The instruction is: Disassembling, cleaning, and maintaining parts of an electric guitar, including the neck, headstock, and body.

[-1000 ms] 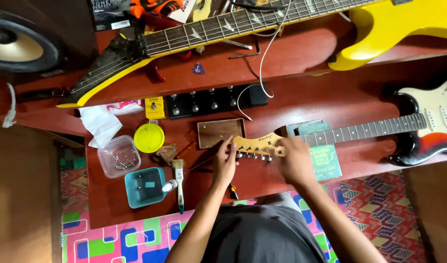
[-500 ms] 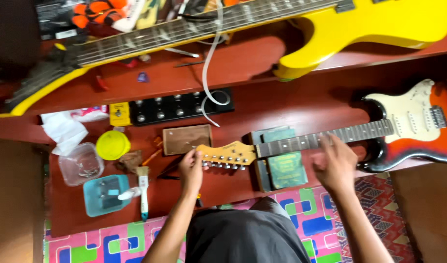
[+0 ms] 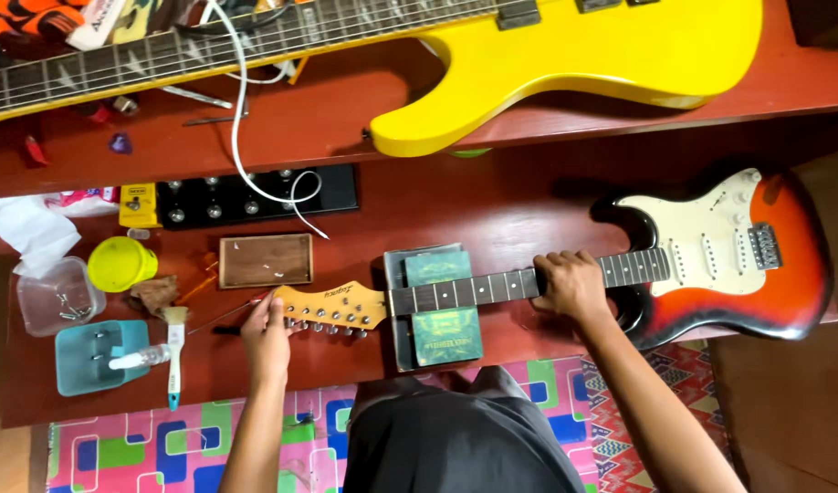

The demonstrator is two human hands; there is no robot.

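While the sunburst guitar (image 3: 711, 260) lies flat across the red desk (image 3: 492, 205), its neck resting on a green block (image 3: 445, 310), my right hand (image 3: 570, 285) is wrapped around the neck near the body. My left hand (image 3: 266, 333) pinches the tip of the headstock (image 3: 332, 306), just beside a small wooden tray (image 3: 266, 260) and a brush (image 3: 173, 351).

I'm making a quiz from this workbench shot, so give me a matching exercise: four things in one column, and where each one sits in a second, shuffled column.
Things:
1. left hand
2. right hand
3. yellow guitar
4. brush

Places:
A. on the upper shelf
B. at the headstock
C. beside the teal tray
D. on the neck near the sunburst body

Pairs: 1-B, 2-D, 3-A, 4-C
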